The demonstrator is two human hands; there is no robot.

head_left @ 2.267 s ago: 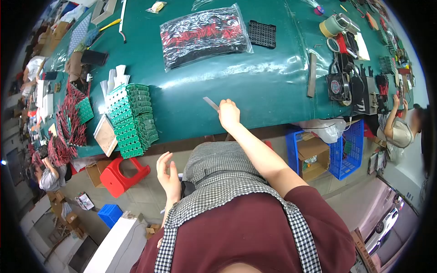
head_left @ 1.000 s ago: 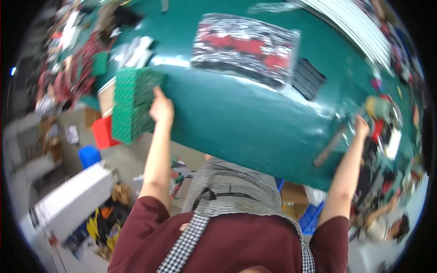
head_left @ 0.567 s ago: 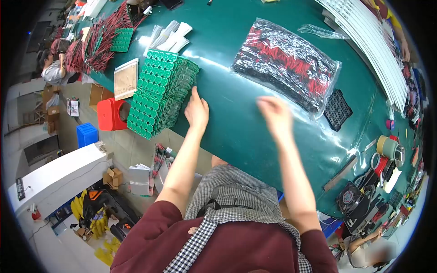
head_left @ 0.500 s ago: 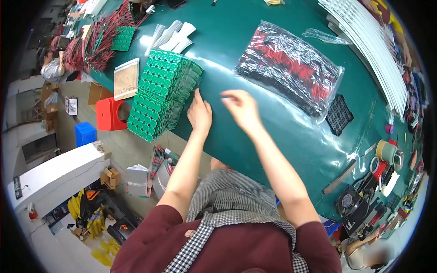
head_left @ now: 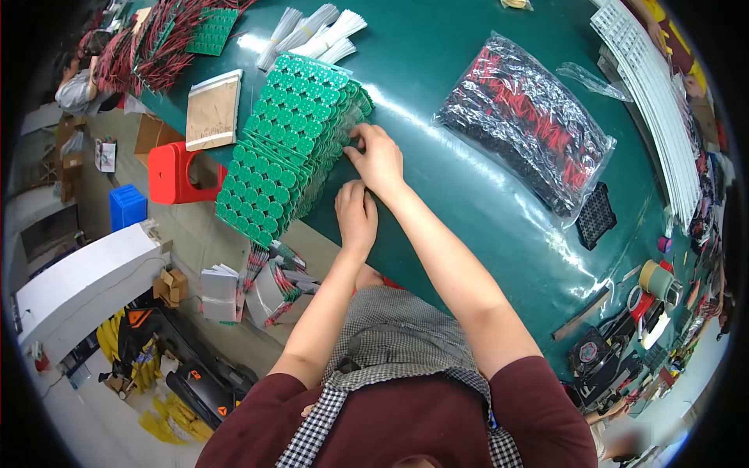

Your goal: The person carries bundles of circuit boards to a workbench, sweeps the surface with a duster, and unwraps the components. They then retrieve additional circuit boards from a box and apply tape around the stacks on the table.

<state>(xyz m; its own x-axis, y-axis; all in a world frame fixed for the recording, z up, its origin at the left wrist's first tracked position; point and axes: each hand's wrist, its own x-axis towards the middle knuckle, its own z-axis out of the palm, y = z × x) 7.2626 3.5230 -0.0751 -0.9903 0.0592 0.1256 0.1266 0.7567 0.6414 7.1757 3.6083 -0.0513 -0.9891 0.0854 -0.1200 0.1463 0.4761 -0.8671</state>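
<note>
A thick stack of green circuit board panels (head_left: 269, 148), patterned with round boards, leans in layers at the table's left edge. Beside its right side is my right hand (head_left: 380, 160), thumb and fingertips apart and curved toward the panel edges; whether they touch is hard to tell. Just below it, my left hand (head_left: 356, 218) rests low over the green table (head_left: 437, 203), fingers loosely bent and slightly apart. I see nothing held in either hand.
Bundles of white strips (head_left: 316, 35) lie behind the stack. A wooden board (head_left: 213, 111) is left of it, above a red stool (head_left: 175, 173). A plastic bag of red and black wires (head_left: 527, 125) lies at right, near a black tray (head_left: 597, 217). Tape rolls (head_left: 655, 279) sit farther right.
My right hand has moved left to the side of the panel stack. My left hand has drawn back slightly toward me, below it. The whole view has shifted a little.
</note>
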